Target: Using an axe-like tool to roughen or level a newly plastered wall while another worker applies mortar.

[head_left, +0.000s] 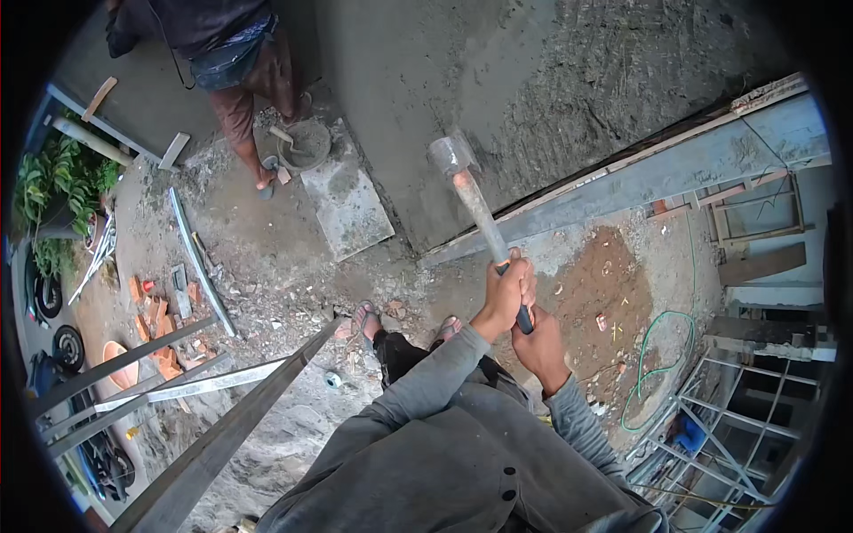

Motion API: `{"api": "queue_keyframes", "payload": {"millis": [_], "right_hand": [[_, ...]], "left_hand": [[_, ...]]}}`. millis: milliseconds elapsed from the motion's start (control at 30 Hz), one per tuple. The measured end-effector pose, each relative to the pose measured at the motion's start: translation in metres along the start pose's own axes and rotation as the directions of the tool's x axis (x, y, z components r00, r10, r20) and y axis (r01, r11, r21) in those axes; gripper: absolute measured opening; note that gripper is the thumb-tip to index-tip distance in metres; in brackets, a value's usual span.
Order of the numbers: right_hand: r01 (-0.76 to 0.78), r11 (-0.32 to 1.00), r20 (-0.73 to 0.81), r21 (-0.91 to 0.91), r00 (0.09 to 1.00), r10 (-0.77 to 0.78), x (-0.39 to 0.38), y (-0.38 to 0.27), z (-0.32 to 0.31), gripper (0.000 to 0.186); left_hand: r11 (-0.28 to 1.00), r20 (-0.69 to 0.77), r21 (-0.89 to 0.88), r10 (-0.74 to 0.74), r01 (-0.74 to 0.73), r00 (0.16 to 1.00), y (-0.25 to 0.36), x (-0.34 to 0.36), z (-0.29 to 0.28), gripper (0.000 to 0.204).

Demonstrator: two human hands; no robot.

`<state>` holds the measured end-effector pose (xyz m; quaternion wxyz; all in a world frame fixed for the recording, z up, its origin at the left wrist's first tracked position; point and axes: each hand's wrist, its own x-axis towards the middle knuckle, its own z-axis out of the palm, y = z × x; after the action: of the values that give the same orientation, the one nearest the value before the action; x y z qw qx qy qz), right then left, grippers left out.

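Head view — left hand (pixel 506 293) and right hand (pixel 540 345) both have fingers wrapped round the dark grip of a hammer-like tool (pixel 481 215), left nearer the head. Tool's grey head overlaps the grey cement surface (pixel 400 115) — contact unclear; bucket (pixel 313 147) stands near a co-worker's foot (pixel 265 189).
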<state>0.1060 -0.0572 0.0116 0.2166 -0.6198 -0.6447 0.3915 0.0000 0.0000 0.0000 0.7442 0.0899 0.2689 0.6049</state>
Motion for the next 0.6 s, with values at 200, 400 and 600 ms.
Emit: {"api": "queue_keyframes", "payload": {"millis": [200,400,600], "right_hand": [[0.086,0.979,0.009,-0.184,0.996,-0.086,-0.016,0.000,-0.066,0.017],[0.146,0.974,-0.056,-0.175,0.986,-0.157,-0.016,0.028,-0.077,0.013],[0.033,0.990,-0.008,-0.136,0.999,-0.035,-0.031,-0.018,-0.085,0.016]], "left_hand": [[0.982,0.093,-0.159,0.121,-0.105,0.988,-0.032,-0.017,0.044,0.025],[0.978,0.241,-0.026,0.206,-0.206,0.948,-0.060,-0.011,0.056,0.023],[0.986,0.138,-0.164,0.044,-0.021,0.989,-0.036,-0.021,0.065,0.025]]}}
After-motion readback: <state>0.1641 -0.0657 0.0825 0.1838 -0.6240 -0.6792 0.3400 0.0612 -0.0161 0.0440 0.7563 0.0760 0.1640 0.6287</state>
